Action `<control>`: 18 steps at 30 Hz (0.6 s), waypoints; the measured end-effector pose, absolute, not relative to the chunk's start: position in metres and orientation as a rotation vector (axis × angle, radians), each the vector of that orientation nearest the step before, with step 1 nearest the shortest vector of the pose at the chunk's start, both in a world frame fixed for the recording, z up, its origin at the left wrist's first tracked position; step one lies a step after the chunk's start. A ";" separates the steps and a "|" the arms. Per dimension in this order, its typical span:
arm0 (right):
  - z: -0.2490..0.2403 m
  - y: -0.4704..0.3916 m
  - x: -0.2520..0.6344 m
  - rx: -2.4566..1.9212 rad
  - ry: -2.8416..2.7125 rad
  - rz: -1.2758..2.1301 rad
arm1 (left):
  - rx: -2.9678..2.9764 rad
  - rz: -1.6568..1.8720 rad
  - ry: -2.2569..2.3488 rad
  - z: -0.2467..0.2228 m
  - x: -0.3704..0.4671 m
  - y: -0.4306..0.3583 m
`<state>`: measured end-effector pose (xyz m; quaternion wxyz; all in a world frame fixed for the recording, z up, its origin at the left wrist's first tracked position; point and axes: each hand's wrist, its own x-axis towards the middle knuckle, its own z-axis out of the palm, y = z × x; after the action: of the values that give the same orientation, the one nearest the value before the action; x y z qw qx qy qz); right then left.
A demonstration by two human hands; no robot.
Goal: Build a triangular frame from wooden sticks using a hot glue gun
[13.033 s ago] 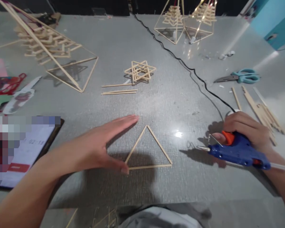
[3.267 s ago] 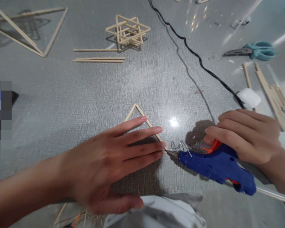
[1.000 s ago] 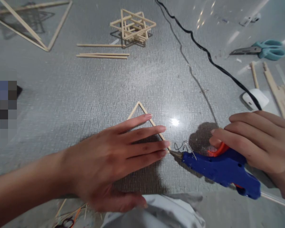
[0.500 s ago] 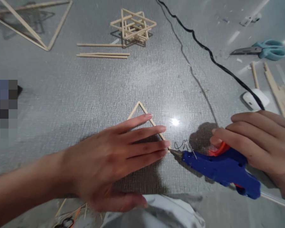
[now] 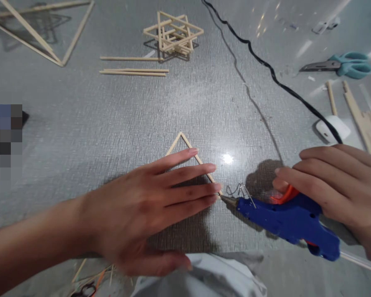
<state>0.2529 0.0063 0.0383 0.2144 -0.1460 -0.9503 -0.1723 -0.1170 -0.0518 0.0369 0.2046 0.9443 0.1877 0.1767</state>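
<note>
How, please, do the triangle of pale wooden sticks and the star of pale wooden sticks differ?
The triangle of pale wooden sticks lies flat, whereas the star of pale wooden sticks is stacked in layers. The left hand partly covers the triangle; neither hand touches the star. Both are made of thin, straight sticks.

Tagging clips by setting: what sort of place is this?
Probably a craft work area, home or workshop unclear: a blue glue gun in the right hand, teal-handled scissors and a star-shaped stick frame on the tabletop.
</note>
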 end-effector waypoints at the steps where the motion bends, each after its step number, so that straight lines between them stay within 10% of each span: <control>1: 0.039 0.007 0.253 -0.396 -2.635 -0.482 | 2.628 0.504 0.523 0.035 -0.117 -0.052; 18: 0.041 0.007 0.252 -0.308 -2.616 -0.475 | 2.635 0.512 0.519 0.036 -0.116 -0.053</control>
<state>0.2524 0.0071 0.0411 0.2306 -0.1121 -0.9510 -0.1725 -0.1162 -0.0535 0.0355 0.2022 0.9439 0.1859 0.1834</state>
